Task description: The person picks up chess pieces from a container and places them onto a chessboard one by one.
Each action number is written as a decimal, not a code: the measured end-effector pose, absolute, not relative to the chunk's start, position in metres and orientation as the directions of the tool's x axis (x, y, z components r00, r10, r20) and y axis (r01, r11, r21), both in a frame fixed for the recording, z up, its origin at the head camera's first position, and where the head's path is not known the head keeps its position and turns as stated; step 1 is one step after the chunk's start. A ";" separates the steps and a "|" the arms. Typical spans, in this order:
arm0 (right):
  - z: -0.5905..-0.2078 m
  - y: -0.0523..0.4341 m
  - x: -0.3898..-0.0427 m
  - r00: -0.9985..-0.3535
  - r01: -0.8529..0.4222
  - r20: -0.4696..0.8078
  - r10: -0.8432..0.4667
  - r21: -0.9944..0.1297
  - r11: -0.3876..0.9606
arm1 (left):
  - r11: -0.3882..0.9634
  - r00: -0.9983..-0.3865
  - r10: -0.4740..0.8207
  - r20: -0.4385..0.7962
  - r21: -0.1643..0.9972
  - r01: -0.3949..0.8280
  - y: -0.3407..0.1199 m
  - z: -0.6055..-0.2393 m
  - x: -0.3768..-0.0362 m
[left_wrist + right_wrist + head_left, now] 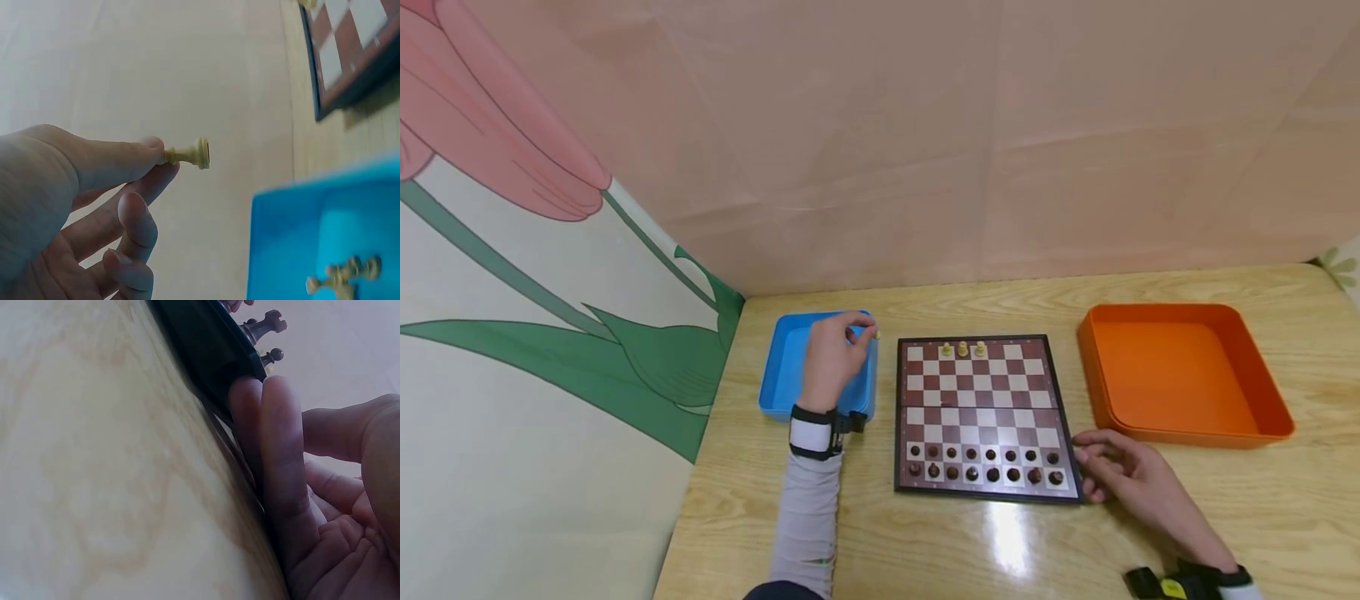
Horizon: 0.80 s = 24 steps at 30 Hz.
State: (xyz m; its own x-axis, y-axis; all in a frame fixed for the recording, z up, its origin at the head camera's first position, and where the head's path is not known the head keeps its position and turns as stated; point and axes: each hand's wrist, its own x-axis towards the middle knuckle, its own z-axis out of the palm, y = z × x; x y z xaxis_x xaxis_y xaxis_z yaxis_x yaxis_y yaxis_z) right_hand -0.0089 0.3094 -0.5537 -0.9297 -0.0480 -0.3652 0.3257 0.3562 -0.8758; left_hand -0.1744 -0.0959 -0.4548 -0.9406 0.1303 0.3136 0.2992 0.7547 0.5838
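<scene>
The table (pixel 1150 533) carries everything, with the chessboard (pixel 987 417) at its middle as the landmark. Right of the board sits the orange tray (pixel 1183 375), well apart from it. Left of the board, just beside it, sits the blue box (pixel 790 367), with a pale piece lying inside (pixel 342 279). The left hand (pixel 833 354) hovers over the box's board-side edge, thumb and forefinger pinching a pale pawn (pixel 187 154) by its top. The right hand (pixel 1123 475) rests on the table at the board's near right corner, its straight fingers (pixel 275 462) pressed together against the board's edge. Dark pieces (pixel 985 465) fill the board's two near rows; three pale pieces (pixel 962 348) stand on its far row.
</scene>
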 end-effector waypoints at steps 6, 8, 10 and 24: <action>-0.558 0.311 -0.010 -0.928 0.330 -0.369 -0.041 -0.871 0.365 | 0.739 -0.920 0.222 0.323 0.559 0.375 -0.079 -0.458 -0.174; -0.559 0.311 -0.010 -0.930 0.327 -0.367 -0.041 -0.870 0.368 | 0.735 -0.917 0.243 0.317 0.556 0.387 -0.074 -0.460 -0.175; -0.559 0.312 -0.009 -0.929 0.329 -0.368 -0.041 -0.871 0.365 | 0.735 -0.914 0.259 0.312 0.551 0.396 -0.068 -0.461 -0.175; -0.552 0.310 -0.009 -0.933 0.320 -0.357 -0.045 -0.882 0.346 | 0.716 -0.886 0.379 0.266 0.523 0.463 -0.021 -0.449 -0.175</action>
State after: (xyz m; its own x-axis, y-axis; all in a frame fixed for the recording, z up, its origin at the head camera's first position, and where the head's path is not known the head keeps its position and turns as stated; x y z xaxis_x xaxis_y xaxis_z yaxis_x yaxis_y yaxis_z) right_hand -0.0092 0.3101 -0.5517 -0.9330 -0.0455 -0.3569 0.3203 0.3464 -0.8817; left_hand -0.1746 -0.0206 -0.4495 -0.8865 0.3785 0.2663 0.4627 0.7161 0.5226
